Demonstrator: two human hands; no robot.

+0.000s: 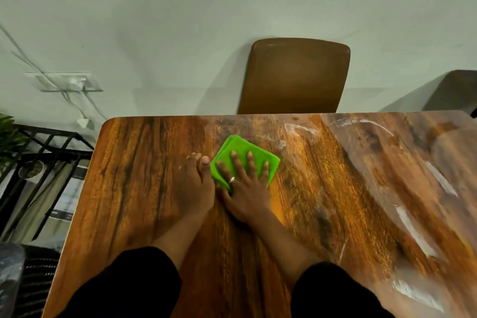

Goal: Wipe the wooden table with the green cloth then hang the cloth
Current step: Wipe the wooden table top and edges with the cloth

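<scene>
A folded bright green cloth (233, 146) lies on the wooden table (139, 188), near the middle of its far edge. My right hand (245, 188) lies flat on the cloth with fingers spread, pressing it onto the wood; a ring shows on one finger. My left hand (194, 183) rests on the table just left of the cloth, fingers together, its thumb against the cloth's left edge, holding nothing. Black sleeves cover both forearms.
White streaks (413, 230) mark the table's right half. A brown chair (294, 75) stands behind the far edge against the pale wall. A black metal rack (44, 152) and a plant (7, 134) stand to the left. A dark box (456, 90) sits at the far right.
</scene>
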